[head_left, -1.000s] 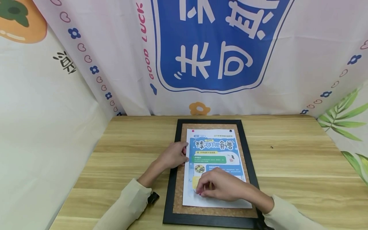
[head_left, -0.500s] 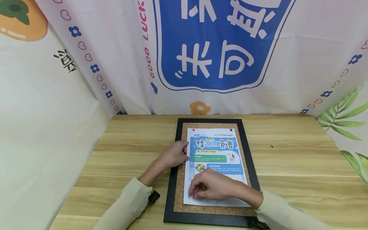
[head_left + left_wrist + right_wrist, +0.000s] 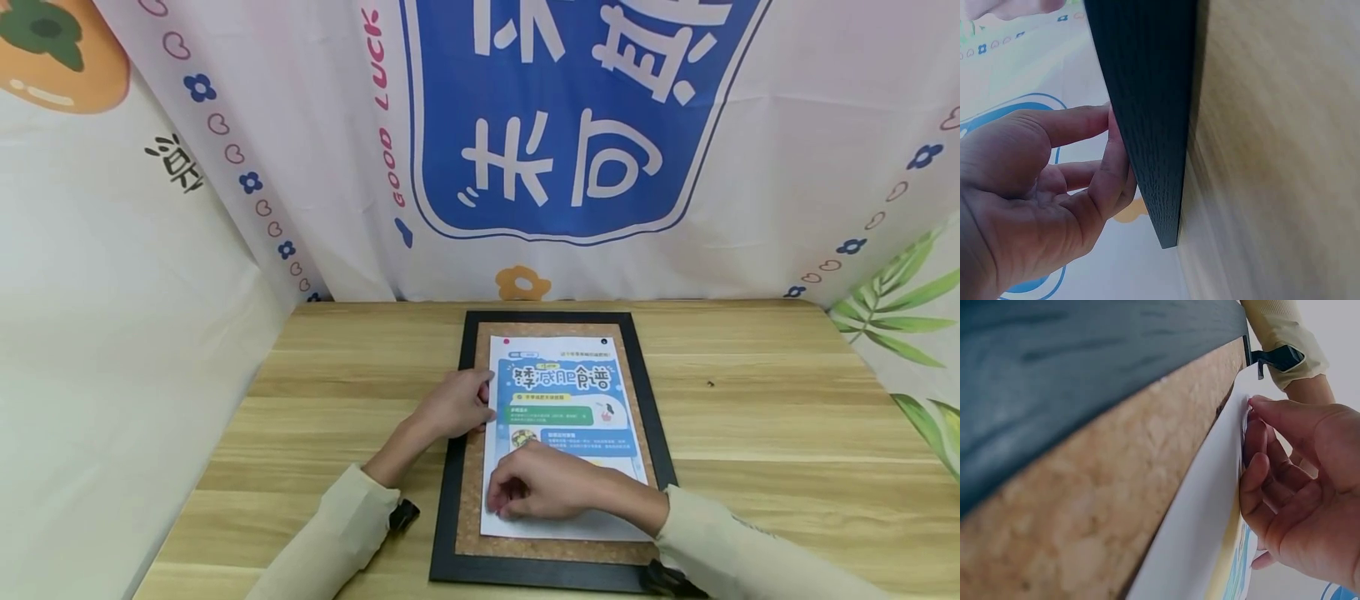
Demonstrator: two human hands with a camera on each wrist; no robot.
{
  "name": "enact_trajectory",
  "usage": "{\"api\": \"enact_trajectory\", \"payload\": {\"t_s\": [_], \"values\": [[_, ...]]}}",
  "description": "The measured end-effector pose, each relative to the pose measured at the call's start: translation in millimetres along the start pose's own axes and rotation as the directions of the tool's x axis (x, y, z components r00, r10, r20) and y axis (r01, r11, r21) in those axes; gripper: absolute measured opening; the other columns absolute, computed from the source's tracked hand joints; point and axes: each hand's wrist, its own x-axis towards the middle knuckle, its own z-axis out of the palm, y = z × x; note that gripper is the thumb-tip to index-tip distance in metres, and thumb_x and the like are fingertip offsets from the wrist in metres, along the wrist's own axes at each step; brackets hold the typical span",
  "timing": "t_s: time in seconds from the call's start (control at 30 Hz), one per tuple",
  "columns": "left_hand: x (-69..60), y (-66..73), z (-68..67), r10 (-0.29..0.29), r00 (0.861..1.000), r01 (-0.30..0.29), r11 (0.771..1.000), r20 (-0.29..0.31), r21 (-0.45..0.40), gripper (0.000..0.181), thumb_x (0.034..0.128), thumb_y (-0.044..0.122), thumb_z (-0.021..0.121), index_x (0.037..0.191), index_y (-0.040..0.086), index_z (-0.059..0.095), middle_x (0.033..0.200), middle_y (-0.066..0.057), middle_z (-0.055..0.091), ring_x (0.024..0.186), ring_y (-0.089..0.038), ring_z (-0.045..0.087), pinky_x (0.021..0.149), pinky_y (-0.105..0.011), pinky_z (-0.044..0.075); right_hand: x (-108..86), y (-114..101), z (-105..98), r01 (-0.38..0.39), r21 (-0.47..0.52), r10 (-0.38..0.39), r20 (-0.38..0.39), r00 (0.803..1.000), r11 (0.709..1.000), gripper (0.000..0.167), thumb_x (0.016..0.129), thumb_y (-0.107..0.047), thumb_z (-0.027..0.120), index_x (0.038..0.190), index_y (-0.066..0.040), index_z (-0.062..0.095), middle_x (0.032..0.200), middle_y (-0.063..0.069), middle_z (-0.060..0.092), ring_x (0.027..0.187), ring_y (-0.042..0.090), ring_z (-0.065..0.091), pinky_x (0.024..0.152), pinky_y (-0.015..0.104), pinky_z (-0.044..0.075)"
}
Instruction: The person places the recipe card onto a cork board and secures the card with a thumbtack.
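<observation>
While a flat white sheet of paper printed in blue, green and yellow (image 3: 558,429) lies on the tan cork board (image 3: 468,517) inside its black rectangular frame (image 3: 447,533), two bare hands work at its left side. Near the sheet's near left corner, the right hand (image 3: 542,482) has its grip pinched at thumb and finger around a tiny pinkish object (image 3: 1250,399), mostly hidden by the fingertips and touching the paper. Farther up, the left hand (image 3: 456,404) reaches over the frame's left side; its grip is relaxed, thumb and finger apart, the tips touching the paper's left edge. A round pink pin head (image 3: 506,341) sits at the sheet's far left corner, a round dark pin head (image 3: 603,341) at the far right. The frame lies on a wood-grained table (image 3: 780,425), before a white cloth with a blue panel (image 3: 772,167).
</observation>
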Motion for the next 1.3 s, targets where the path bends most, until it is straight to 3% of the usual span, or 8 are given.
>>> {"api": "enact_trajectory", "payload": {"t_s": [1.3], "values": [[-0.9, 1.5, 0.0, -0.001, 1.0, 0.001, 1.0, -0.014, -0.013, 0.018, 0.0938, -0.003, 0.076, 0.09, 0.002, 0.06, 0.078, -0.008, 0.06, 0.059, -0.013, 0.061, 0.053, -0.022, 0.043, 18.2, 9, -4, -0.055, 0.113, 0.057, -0.016, 0.998, 0.992, 0.014, 0.09, -0.002, 0.081, 0.089, -0.016, 0.082, 0.078, -0.016, 0.075, 0.064, -0.006, 0.061, 0.06, 0.014, 0.05]]}}
